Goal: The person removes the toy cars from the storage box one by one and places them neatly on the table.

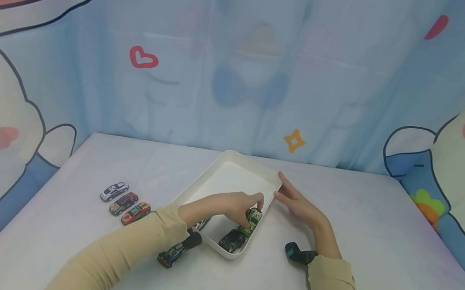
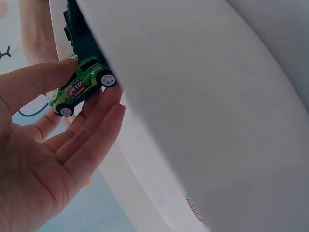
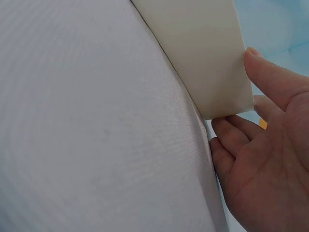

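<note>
My left hand [image 1: 230, 207] reaches over the white tray [image 1: 240, 168] and pinches a green toy car [image 2: 79, 86] between thumb and fingers, close by the tray's right wall. Lettering reading "SPEED" shows on the car's side. Right behind it in the tray sits a black toy car [image 1: 231, 240]. Another toy car [image 1: 201, 223] in the tray is partly hidden by my left wrist. With the thumb on the rim and the fingers round the outside, my right hand [image 1: 300, 205] holds the tray's far right corner.
Left of the tray, a white toy car [image 1: 114, 191], a dark red-marked one [image 1: 123, 203] and a red-orange one [image 1: 135, 213] stand in a slanting row. A blue-green toy car [image 1: 171, 255] lies beside my left wrist camera. A printed curtain [image 1: 251, 69] hangs behind the table.
</note>
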`<state>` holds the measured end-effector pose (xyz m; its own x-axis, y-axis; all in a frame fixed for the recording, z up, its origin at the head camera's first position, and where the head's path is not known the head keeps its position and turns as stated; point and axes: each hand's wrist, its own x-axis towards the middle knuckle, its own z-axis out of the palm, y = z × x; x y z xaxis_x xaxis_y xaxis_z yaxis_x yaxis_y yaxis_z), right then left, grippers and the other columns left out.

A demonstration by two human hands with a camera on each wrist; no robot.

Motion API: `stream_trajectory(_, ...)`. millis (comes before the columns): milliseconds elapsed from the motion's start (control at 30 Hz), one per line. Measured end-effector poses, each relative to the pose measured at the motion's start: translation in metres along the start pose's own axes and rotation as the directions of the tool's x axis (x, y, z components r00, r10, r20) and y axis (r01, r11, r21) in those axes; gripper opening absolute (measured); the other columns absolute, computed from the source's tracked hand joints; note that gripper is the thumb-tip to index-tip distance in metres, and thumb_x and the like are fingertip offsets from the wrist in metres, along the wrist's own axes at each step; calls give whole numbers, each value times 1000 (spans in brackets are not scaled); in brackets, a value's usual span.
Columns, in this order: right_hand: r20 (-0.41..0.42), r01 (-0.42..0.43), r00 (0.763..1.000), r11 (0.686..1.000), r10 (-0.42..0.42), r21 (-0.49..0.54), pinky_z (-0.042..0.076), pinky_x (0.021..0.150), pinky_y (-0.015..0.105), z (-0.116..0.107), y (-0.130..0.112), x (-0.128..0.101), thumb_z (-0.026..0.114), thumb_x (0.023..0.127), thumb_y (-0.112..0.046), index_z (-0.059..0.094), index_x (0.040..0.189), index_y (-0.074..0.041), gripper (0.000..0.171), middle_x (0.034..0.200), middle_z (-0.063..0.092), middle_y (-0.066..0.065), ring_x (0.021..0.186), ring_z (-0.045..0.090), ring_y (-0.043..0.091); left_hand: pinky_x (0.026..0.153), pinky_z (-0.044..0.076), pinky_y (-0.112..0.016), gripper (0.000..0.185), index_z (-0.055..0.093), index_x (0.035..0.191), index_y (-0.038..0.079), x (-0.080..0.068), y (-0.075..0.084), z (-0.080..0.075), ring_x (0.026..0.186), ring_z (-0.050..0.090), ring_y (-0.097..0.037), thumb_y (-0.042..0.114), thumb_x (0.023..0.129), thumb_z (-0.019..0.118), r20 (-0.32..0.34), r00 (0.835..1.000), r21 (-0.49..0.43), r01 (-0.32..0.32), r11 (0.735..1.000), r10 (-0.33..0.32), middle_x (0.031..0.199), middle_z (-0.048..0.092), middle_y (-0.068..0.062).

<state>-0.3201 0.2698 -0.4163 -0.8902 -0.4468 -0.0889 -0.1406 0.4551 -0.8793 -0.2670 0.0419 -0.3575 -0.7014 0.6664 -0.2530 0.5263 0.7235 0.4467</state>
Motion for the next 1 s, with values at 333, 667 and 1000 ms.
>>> stream_trajectory(333,-1,-14,1000,1000,14,-2,9,105,59,1,0,1,45,100,-30,-2,151,-20,70,153,-2,19,137,5,40,66,47,-24,43,41,115,15,-19,-5,-22,78,59,-11,9,84,71,-78,986,-166,-159,973,148,86,59,0)
stream_trajectory(667,0,3,1000,1000,-3,-8,9,107,55,2,4,3,46,99,-33,-2,151,-18,72,153,-4,18,137,5,39,69,51,-26,42,47,121,19,-88,-9,-25,85,61,-9,10,86,69,-140,965,-314,-258,914,224,92,59,1)
stream_trajectory(1000,0,-7,1000,1000,7,-14,9,106,56,-2,2,1,45,100,-31,-2,151,-21,70,153,-4,19,137,5,40,69,49,-22,45,55,120,16,-154,-19,31,78,59,-4,6,80,72,-146,982,-395,-170,903,121,84,58,9)
